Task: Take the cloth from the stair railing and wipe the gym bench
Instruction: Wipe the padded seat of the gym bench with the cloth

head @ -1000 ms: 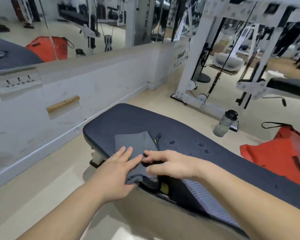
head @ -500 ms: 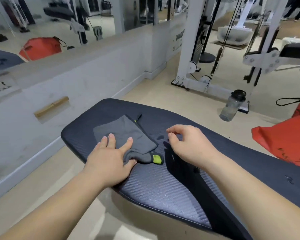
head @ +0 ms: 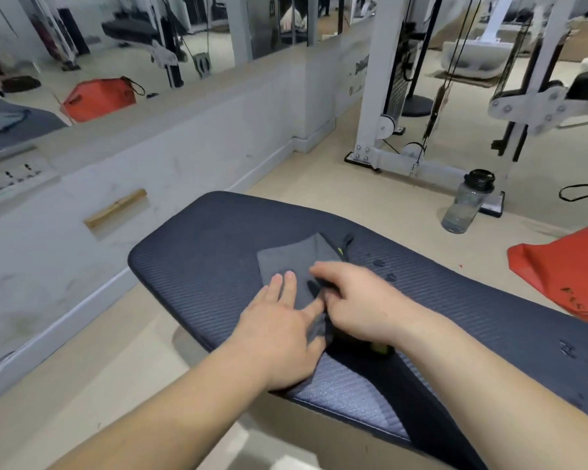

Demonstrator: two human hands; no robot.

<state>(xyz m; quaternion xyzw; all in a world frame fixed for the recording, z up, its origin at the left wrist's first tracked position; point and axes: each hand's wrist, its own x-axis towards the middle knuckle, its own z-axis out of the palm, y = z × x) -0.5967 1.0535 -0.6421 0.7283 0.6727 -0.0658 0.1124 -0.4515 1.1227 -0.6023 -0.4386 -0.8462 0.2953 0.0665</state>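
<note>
Gym bench (head: pixel 455 300): dark navy pad, fine ribbed texture, rounded end; landmark for all entries. Several dark wet spots on its surface right of the cloth.

Cloth (head: pixel 289 262): grey, soft, folded roughly square, small lime-green tag at an edge; lies flat on the bench pad near the rounded end.

Left hand (head: pixel 279 337): palm down on the near part of the cloth, fingers extended and slightly spread, pressing flat.

Right hand (head: pixel 357 300): on the cloth's right edge, fingers curled, tips pinching a fold of fabric.

Water bottle (head: pixel 467 201): clear plastic, black lid, upright on the beige floor beyond the bench.

Red bag (head: pixel 564 269): right of the bench, on the floor.
</note>
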